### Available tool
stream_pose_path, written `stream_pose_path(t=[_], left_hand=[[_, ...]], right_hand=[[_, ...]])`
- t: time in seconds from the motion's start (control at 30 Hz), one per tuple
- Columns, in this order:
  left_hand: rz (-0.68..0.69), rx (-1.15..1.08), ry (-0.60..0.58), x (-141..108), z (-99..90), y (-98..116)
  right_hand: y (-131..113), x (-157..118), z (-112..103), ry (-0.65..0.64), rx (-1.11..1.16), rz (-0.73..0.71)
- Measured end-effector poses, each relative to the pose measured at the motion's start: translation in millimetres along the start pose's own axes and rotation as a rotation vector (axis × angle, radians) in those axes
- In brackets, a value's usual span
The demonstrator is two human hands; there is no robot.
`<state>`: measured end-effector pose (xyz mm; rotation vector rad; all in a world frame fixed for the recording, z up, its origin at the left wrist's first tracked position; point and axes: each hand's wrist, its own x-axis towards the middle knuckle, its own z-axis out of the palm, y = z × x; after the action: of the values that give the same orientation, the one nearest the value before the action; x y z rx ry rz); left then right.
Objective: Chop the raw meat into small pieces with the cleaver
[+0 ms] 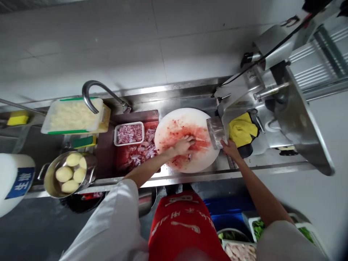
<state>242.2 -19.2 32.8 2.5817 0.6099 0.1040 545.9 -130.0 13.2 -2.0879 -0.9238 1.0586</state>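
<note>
A round white cutting board smeared with red lies across the counter. On its middle rests my left hand, its fingers curled against a small dark piece that I cannot make out clearly. My right hand is closed round the handle of a broad cleaver, whose blade overlaps the board's right edge. To the left of the board, raw meat pieces lie in reddish liquid in the sink. A white tray of chopped meat stands there too.
A pot of peeled potatoes and a lidded container stand left, near the curved faucet. Right of the cleaver are a yellow cloth and a slicer with a large metal plate. Food containers sit below the counter.
</note>
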Motion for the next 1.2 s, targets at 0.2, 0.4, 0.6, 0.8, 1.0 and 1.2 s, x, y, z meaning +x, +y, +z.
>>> stream_pose_path(t=[0.2, 0.4, 0.6, 0.8, 1.0, 1.2], left_hand=[[-0.201, -0.076, -0.014, -48.6, 35.5, 47.1], [-0.365, -0.393, 0.257, -41.2, 31.1, 29.0], [-0.499, -0.372, 0.319, -34.0, 16.3, 27.7], [-0.492, -0.473, 0.271, -29.5, 29.3, 43.3], [-0.761, -1.162, 0.507, -38.4, 17.0, 22.8], [-0.800, -1.633, 0.730, -79.3, -21.7, 3.5]], right_hand=[[9.9, -9.1, 10.3, -0.043, 0.018, 0.060], [20.9, -14.6, 12.1, -0.075, 0.060, 0.099], [24.4, -17.8, 12.0, -0.083, 0.078, 0.128], [19.5, -24.5, 15.7, -0.089, 0.145, 0.136], [18.1, -25.1, 12.5, -0.075, 0.148, 0.151], [-3.6, -40.0, 42.0, -0.144, -0.174, -0.035]])
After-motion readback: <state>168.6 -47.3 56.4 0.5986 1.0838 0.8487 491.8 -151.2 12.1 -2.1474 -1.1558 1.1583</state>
